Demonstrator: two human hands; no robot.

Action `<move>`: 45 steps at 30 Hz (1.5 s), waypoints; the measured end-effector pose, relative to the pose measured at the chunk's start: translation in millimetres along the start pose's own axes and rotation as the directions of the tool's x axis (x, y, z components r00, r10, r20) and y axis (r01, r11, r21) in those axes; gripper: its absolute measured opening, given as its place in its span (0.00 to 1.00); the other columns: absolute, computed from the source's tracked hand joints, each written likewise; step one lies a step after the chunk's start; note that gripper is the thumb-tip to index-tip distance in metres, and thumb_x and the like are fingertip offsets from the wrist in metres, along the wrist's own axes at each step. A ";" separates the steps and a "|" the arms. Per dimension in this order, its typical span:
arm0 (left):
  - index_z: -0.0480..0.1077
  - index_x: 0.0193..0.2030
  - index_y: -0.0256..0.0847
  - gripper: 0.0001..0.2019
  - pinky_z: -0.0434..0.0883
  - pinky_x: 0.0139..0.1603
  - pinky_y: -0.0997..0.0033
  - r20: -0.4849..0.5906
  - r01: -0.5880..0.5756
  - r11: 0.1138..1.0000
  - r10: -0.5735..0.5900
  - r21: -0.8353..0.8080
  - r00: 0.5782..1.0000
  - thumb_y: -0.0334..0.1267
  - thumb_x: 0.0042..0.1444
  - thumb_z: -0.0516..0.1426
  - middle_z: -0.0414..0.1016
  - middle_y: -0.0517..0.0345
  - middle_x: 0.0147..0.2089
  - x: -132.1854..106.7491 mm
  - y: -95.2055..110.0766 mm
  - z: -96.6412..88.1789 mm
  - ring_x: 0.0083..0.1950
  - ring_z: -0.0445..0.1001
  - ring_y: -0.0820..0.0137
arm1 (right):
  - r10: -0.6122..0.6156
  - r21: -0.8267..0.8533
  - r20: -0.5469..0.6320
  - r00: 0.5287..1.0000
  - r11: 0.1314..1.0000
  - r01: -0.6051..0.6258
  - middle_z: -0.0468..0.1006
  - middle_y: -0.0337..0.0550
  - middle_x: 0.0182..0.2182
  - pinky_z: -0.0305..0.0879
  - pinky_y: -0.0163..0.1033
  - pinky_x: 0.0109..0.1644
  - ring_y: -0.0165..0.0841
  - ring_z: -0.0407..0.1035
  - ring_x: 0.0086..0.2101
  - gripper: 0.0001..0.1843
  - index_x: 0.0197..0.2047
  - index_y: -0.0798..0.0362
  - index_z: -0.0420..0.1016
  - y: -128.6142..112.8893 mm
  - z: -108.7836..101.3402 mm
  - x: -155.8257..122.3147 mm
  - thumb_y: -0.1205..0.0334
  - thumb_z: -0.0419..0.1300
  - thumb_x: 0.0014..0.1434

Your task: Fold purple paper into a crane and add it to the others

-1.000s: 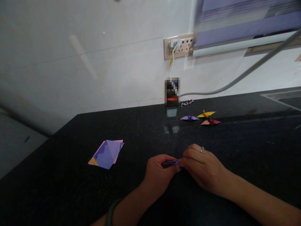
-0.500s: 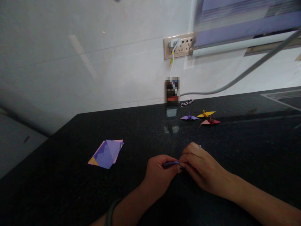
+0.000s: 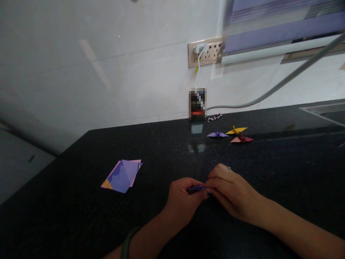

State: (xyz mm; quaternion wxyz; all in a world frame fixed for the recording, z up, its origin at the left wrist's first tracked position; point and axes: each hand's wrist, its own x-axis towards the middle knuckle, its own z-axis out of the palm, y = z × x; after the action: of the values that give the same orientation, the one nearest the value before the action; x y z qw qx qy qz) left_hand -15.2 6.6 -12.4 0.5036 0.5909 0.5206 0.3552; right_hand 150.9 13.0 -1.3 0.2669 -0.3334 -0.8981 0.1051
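A small folded purple paper (image 3: 196,188) is held between both hands just above the dark counter. My left hand (image 3: 185,198) is closed, gripping the paper between thumb and fingers. On its right end, my right hand (image 3: 229,189) pinches with the fingertips, which hide that part of the paper. Behind my hands, to the right, rest three folded paper cranes: a purple crane (image 3: 217,135), a yellow crane (image 3: 237,130) and a red and pink crane (image 3: 242,140). Left of my hands lies a stack of purple, pink and yellow paper (image 3: 123,177).
The black speckled counter (image 3: 81,158) runs along a white tiled wall (image 3: 148,72). A blurred-out upright device (image 3: 197,104) leans there with a white cable up to a socket panel (image 3: 206,52). Beside it are a beaded strand (image 3: 215,117) and a grey hose (image 3: 269,94).
Both hands stay in nearly the same place. The folded purple paper has tilted slightly, showing a little more of its layered edge.
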 end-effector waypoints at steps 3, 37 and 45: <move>0.73 0.26 0.37 0.04 0.66 0.30 0.74 0.003 -0.009 1.000 0.009 0.015 1.000 0.34 0.42 0.59 0.74 0.56 0.26 -0.4 0.8 0.0 0.28 0.70 0.70 | 0.007 0.012 -0.009 1.000 1.000 -0.006 0.67 0.45 0.29 0.59 0.40 0.35 0.33 0.60 0.32 0.09 0.34 0.56 0.69 -1.0 0.0 0.1 0.70 0.49 0.56; 0.73 0.29 0.35 0.08 0.69 0.31 0.71 0.010 0.068 0.977 -0.068 -0.203 0.998 0.36 0.41 0.61 0.75 0.54 0.26 0.7 -4.1 -2.2 0.28 0.73 0.69 | 0.109 0.201 -0.121 0.987 0.976 -0.083 0.68 0.42 0.29 0.61 0.38 0.36 0.32 0.64 0.33 0.05 0.34 0.53 0.69 11.2 -6.4 -6.6 0.70 0.54 0.53; 0.73 0.29 0.36 0.07 0.69 0.33 0.69 -0.018 0.007 0.995 -0.008 -0.095 1.000 0.37 0.43 0.60 0.76 0.53 0.28 0.4 -6.0 -2.2 0.30 0.73 0.66 | 0.065 0.067 -0.028 0.998 0.996 -0.063 0.68 0.45 0.32 0.58 0.40 0.37 0.33 0.61 0.34 0.07 0.36 0.54 0.69 11.3 -8.4 -8.1 0.69 0.51 0.56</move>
State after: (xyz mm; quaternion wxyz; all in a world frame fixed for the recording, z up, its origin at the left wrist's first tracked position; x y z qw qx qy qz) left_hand -18.7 7.2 -17.7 0.5277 0.5611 0.5099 0.3831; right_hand 166.8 16.3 -1.7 0.2877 -0.3544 -0.8789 0.1382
